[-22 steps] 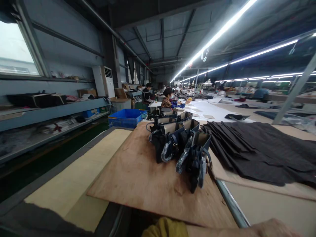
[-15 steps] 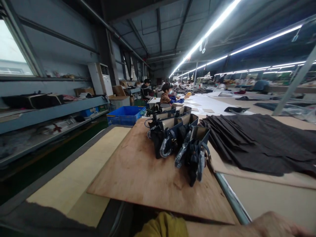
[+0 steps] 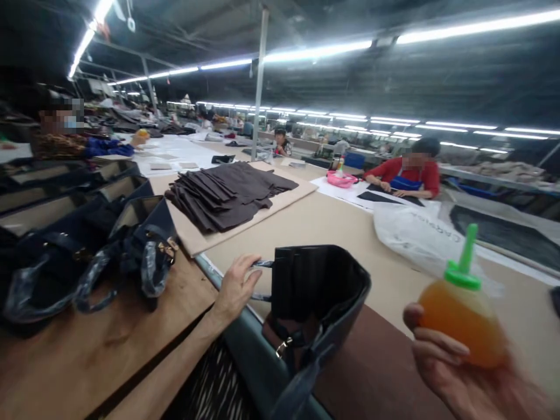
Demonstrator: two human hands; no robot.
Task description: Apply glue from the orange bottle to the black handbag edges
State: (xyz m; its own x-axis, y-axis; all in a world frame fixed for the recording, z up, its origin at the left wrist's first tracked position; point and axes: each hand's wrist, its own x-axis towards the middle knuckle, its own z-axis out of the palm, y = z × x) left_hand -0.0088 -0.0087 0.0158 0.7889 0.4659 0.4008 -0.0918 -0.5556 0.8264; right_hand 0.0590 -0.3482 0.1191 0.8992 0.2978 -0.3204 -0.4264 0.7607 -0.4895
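A dark handbag (image 3: 339, 329) stands on the table edge in front of me, its top wide and its black inside showing. My left hand (image 3: 237, 290) has its fingers closed on the bag's plastic-wrapped handle (image 3: 262, 264). A gold buckle (image 3: 284, 347) glints on the bag's near side. To the right, my right hand (image 3: 455, 361) grips a round squeeze bottle (image 3: 464, 324) of orange-amber liquid, held up with its green nozzle (image 3: 469, 248) pointing upward. The bottle is apart from the bag.
Several similar navy handbags (image 3: 144, 233) stand on a wooden board (image 3: 184, 309) at left. A stack of dark brown sheets (image 3: 227, 195) lies behind. A clear plastic bag (image 3: 406, 233) lies at right. A person in red (image 3: 415, 175) works across the table; another person (image 3: 56, 128) sits far left.
My view has swung to the right. The handbag under my left hand and the bottle in my right hand have come into view; the row of bags now sits at the left.
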